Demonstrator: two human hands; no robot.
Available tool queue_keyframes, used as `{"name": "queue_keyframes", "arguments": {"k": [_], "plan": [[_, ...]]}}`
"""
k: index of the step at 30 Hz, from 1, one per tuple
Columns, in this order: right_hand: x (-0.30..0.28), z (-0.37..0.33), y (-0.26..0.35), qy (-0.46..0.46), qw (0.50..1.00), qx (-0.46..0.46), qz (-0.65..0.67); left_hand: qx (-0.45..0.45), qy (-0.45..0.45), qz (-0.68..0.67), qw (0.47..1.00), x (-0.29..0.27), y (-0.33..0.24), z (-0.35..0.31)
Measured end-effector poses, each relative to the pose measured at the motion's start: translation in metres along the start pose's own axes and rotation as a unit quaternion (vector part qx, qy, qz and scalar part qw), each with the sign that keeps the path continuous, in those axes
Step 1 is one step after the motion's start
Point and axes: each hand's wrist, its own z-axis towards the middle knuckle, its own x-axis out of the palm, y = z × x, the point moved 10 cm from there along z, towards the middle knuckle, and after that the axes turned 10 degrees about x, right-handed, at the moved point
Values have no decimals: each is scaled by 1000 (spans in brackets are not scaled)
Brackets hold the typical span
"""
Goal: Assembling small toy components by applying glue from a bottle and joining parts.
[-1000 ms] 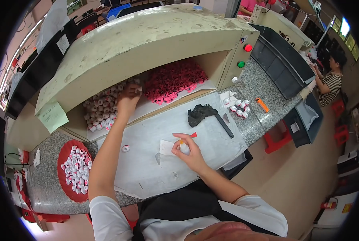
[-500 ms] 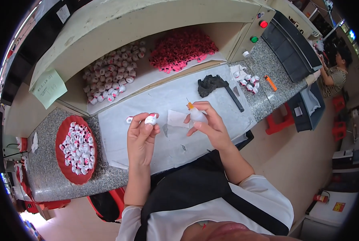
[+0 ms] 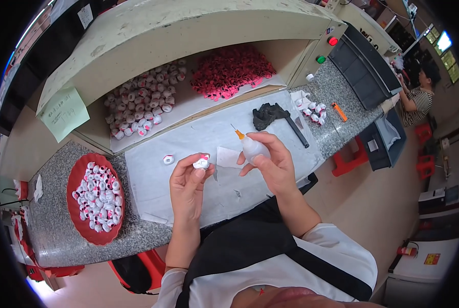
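Between the thumb and fingers of my left hand point(image 3: 189, 177) is a small white rounded piece point(image 3: 201, 162) with pink on its upper edge. My right hand point(image 3: 271, 160) grips a translucent squeeze bottle point(image 3: 255, 149), whose orange needle tip point(image 3: 239, 134) points up and to the left. The tip and the held piece are apart. Both hands are above a white paper sheet point(image 3: 152, 205). Left of my left hand, a loose white-and-pink piece point(image 3: 168, 159) lies on the sheet. Behind the bottle, a small white paper point(image 3: 228, 157) is partly covered by my fingers.
A red scalloped tray point(image 3: 76, 226) holds many similar pieces at left. Under the hood point(image 3: 198, 31) are a heap of white pieces point(image 3: 147, 95) and one of pink bits point(image 3: 234, 69). A black cloth point(image 3: 266, 116), black stick point(image 3: 297, 132) and orange lighter point(image 3: 339, 112) lie right. A co-worker point(image 3: 419, 97) sits beyond.
My left hand has moved slightly right and down and the piece in it has turned. The bottle now stands more exposed in my right hand, its needle tip tilted further left.
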Motion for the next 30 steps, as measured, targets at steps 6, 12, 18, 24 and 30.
{"name": "queue_keyframes", "arguments": {"k": [6,12,18,24,30], "plan": [[-2,8,-5,7,1000,9,4,-10,-1,4,1000,1,3,10],[-1,-3,7,12,1000,14,-6,4,1,-2,1000,15,-2,4],[7,-2,-6,37,998,47,31,2,-27,8,1000,-3,0,-4],[5,-10,-1,53,998,32,23,9,-11,1,1000,5,0,-2],[7,-1,-5,63,997,35,24,14,-17,6,1000,1,-1,4]]}}
